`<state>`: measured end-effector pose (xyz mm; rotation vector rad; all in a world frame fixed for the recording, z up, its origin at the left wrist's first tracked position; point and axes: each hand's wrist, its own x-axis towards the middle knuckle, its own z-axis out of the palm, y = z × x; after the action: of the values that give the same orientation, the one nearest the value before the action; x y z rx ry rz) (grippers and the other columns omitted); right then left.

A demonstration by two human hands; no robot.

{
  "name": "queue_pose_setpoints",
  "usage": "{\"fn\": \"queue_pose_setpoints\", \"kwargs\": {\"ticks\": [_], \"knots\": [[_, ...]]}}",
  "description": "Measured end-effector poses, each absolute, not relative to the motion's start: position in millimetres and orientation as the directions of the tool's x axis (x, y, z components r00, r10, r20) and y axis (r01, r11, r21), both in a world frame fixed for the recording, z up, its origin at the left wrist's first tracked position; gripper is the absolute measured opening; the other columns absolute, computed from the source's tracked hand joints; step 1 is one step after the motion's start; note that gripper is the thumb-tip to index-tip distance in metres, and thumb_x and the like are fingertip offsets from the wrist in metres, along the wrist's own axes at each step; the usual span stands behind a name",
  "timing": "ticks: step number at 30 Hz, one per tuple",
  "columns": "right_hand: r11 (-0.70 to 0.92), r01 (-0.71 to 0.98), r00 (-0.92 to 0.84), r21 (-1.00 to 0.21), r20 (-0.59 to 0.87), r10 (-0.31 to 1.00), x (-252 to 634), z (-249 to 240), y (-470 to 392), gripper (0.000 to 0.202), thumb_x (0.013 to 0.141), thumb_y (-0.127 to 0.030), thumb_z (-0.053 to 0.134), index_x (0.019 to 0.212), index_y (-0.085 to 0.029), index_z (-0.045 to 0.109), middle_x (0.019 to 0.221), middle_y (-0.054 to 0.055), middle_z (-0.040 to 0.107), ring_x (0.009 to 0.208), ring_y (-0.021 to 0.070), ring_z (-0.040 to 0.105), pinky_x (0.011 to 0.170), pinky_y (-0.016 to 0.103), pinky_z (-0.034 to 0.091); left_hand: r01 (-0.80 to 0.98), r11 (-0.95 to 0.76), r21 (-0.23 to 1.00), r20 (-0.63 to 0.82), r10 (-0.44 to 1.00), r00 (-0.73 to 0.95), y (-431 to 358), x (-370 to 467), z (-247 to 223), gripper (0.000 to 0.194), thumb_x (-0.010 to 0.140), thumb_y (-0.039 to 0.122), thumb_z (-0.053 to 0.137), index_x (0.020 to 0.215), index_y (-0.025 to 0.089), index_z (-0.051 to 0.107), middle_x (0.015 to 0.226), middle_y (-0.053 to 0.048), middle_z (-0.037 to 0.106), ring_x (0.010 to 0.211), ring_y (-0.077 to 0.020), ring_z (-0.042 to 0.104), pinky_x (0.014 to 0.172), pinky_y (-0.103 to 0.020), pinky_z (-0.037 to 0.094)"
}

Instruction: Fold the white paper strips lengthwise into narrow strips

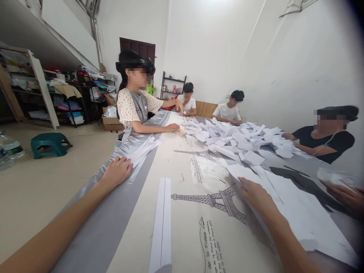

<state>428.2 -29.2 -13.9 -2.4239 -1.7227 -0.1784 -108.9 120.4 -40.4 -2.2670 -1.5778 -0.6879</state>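
Note:
At the left side of the table, my left hand [118, 170] is closed over the near end of several white paper strips [145, 151], its fingers bent and pressed together. My right hand [254, 193] pinches the left edge of a large white paper sheet [301, 206] on the right, thumb on top and the other fingers partly hidden. Between my hands, two long white paper strips [162, 223] lie side by side on the tablecloth [184, 250], which is printed with Eiffel Towers and writing.
A heap of loose paper pieces [241, 138] covers the far right of the table. A person [135, 102] sits at the left, one hand on a beige item. Others sit at the far end and right. A hand [345, 193] at right holds white material. A green stool [51, 145] stands left.

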Motion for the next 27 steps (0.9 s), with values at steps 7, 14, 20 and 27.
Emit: {"fn": "queue_pose_setpoints", "kwargs": {"ticks": [7, 14, 20, 27], "knots": [[-0.343, 0.935, 0.354, -0.091, 0.17, 0.92, 412, 4, -31, 0.041, 0.101, -0.029, 0.03, 0.113, -0.022, 0.069, 0.111, 0.015, 0.074, 0.091, 0.0286, 0.07, 0.066, 0.034, 0.048, 0.966, -0.246, -0.074, 0.554, 0.795, 0.245, 113, -104, -31, 0.039, 0.1, 0.034, 0.039, 0.115, 0.012, 0.068, 0.122, -0.021, 0.066, 0.113, -0.0386, 0.058, 0.092, -0.053, 0.047], [-0.381, 0.903, 0.428, -0.196, 0.487, 0.762, 370, 33, -50, 0.043, 0.103, -0.032, 0.025, 0.109, -0.017, 0.065, 0.072, 0.011, 0.065, 0.053, 0.0231, 0.054, 0.05, 0.031, 0.032, 0.776, -0.629, 0.036, 0.734, 0.544, 0.407, 80, -58, -2, 0.034, 0.106, 0.031, 0.038, 0.125, 0.017, 0.063, 0.128, -0.015, 0.065, 0.121, -0.0306, 0.058, 0.104, -0.047, 0.044], [0.283, 0.644, 0.23, -0.71, 0.533, 0.814, 295, 36, -73, 0.04, 0.102, -0.052, 0.044, 0.115, -0.02, 0.065, 0.075, 0.004, 0.064, 0.063, 0.0196, 0.056, 0.056, 0.028, 0.044, 0.263, -0.63, 0.731, 0.427, 0.723, 0.543, 10, 13, -2, 0.043, 0.104, 0.045, 0.049, 0.141, 0.023, 0.051, 0.133, -0.013, 0.061, 0.111, -0.022, 0.064, 0.091, -0.036, 0.056], [0.199, 0.413, -0.108, -0.889, 0.169, 0.98, 264, 10, -74, 0.049, 0.104, -0.051, 0.042, 0.145, -0.026, 0.043, 0.062, -0.005, 0.051, 0.051, 0.0139, 0.038, 0.048, 0.025, 0.029, -0.141, -0.087, 0.986, 0.164, 0.645, 0.747, -17, 31, 4, 0.048, 0.098, 0.058, 0.055, 0.095, 0.012, 0.069, 0.08, -0.01, 0.072, 0.056, -0.0141, 0.064, 0.054, -0.025, 0.05]]}}
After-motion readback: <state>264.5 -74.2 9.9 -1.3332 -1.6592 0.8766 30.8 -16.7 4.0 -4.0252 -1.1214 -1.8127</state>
